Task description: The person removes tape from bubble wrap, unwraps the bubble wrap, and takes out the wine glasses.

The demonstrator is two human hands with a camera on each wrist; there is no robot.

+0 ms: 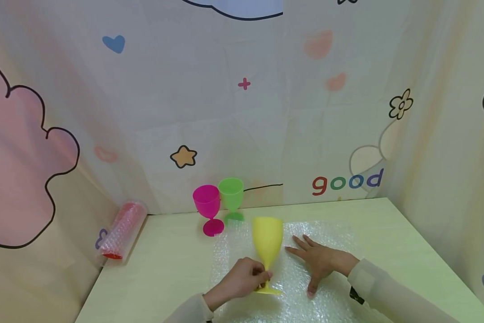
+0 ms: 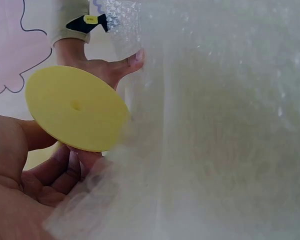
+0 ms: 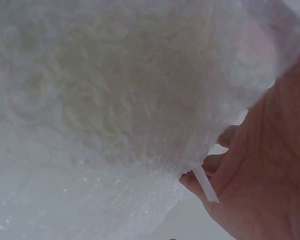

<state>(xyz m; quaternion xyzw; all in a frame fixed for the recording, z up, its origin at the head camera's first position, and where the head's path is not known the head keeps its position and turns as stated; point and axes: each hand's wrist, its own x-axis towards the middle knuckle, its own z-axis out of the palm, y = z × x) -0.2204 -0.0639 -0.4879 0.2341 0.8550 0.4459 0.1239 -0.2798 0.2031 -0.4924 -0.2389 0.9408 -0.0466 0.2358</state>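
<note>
A yellow plastic goblet (image 1: 267, 237) stands upright over the sheet of bubble wrap (image 1: 288, 307) in the head view. My left hand (image 1: 242, 279) pinches its stem just above the foot. From the left wrist, the round underside of the goblet's foot (image 2: 72, 107) faces the camera, tilted. To the right, my right hand (image 1: 320, 260) lies palm down on the wrap with fingers spread. The right wrist view is mostly filled by blurred wrap (image 3: 85, 195), the right palm (image 3: 275, 170) beside it and a narrow white strip (image 3: 206, 185) at the fingers.
Behind the wrap stand a magenta goblet (image 1: 207, 202) and a green goblet (image 1: 231, 193), side by side near the back edge. A red object in bubble wrap (image 1: 125, 231) lies at the table's left edge. A printed curtain (image 1: 242, 116) encloses the table (image 1: 161, 273).
</note>
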